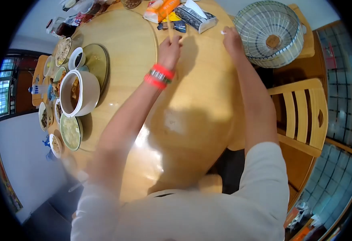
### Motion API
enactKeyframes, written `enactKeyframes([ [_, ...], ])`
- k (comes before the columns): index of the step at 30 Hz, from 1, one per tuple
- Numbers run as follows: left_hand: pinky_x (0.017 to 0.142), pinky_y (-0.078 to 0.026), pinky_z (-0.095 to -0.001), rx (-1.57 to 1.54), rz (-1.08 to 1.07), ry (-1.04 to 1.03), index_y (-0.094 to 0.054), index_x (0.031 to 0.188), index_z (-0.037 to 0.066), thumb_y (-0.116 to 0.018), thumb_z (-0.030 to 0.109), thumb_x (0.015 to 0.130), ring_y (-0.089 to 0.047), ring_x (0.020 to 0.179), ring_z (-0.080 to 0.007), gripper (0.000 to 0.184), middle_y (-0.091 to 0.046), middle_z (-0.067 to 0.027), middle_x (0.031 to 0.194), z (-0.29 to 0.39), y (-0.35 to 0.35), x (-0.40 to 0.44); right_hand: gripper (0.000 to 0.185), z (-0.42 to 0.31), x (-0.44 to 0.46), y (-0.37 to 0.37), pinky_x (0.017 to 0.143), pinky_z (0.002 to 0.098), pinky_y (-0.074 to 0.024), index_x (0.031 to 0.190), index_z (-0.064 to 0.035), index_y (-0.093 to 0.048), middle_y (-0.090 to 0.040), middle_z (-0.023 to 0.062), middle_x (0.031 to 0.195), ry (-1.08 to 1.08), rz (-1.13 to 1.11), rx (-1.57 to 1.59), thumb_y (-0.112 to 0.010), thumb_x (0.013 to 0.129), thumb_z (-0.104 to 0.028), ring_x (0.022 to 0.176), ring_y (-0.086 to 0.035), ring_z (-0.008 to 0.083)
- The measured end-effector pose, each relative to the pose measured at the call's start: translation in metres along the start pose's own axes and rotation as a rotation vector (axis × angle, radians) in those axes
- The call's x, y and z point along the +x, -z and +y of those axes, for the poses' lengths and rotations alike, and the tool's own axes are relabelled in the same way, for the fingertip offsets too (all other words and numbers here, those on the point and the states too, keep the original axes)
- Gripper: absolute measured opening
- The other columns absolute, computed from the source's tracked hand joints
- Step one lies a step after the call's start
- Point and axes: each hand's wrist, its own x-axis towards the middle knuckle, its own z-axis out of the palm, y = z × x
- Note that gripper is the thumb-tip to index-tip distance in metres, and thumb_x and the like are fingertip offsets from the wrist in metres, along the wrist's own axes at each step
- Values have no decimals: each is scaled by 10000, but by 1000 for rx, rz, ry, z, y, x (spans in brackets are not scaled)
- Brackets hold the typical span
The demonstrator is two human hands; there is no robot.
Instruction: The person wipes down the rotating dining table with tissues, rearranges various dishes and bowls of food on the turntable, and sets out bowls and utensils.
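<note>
Fingers wrapped round thin wooden chopsticks (169, 27), my left hand (170, 52) is over the table beside the raised round board. Just beyond it lie a dark pouch (178, 27), an orange packet (160, 11) and a grey tissue pack (196, 17) with a white tissue sticking out. My right hand (233, 42) is closed at the table's right edge, left of a large woven basket (268, 34). A small white thing (223, 32), too small to name, shows at its fingertips.
Several food dishes stand at the left on the round board (127, 48), among them a deep white pot (88, 93) and a green-rimmed bowl (71, 131). Jars (65, 30) stand at the back left. A wooden chair (304, 114) is at the right.
</note>
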Motion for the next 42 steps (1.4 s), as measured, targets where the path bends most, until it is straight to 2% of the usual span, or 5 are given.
enactKeyframes([
  [11, 492, -240, -171, -9, 48, 322, -579, 1117, 45, -399, 317, 995, -292, 553, -14, 348, -448, 55, 729, -24, 164, -277, 84, -6, -99, 74, 705, 439, -445, 880, -44, -569, -564, 159, 891, 63, -161, 180, -529, 852, -113, 860, -541, 374],
  [27, 463, -226, -176, -71, -61, 243, -589, 1088, 42, -396, 353, 996, -283, 518, -12, 378, -475, 51, 713, -42, 266, -427, 100, -274, -363, 205, 625, 377, -456, 912, -23, -583, -517, 154, 839, -214, -197, 96, -537, 829, 9, 750, -548, 325],
  [35, 472, -286, -163, -52, -37, 212, -598, 1073, 45, -396, 322, 1000, -343, 536, -9, 351, -483, 58, 699, -64, 371, -536, 227, -453, -437, 167, 701, 433, -474, 943, -6, -574, -517, 193, 913, -264, -224, 44, -489, 741, 51, 821, -554, 391],
  [37, 460, -233, -168, -58, -5, 208, -590, 1110, 38, -391, 321, 998, -302, 526, -9, 364, -473, 62, 714, -63, 395, -562, 210, -505, -436, 152, 715, 432, -470, 925, -16, -551, -513, 201, 959, -296, -268, 177, -436, 767, 59, 847, -555, 392],
  [42, 455, -230, -166, -132, 85, 195, -584, 1126, 33, -395, 310, 997, -292, 521, -8, 359, -462, 53, 719, -73, 449, -606, 209, -614, -461, 101, 708, 409, -480, 1004, -44, -560, -495, 188, 950, -56, -337, 281, -477, 826, 27, 820, -555, 347],
])
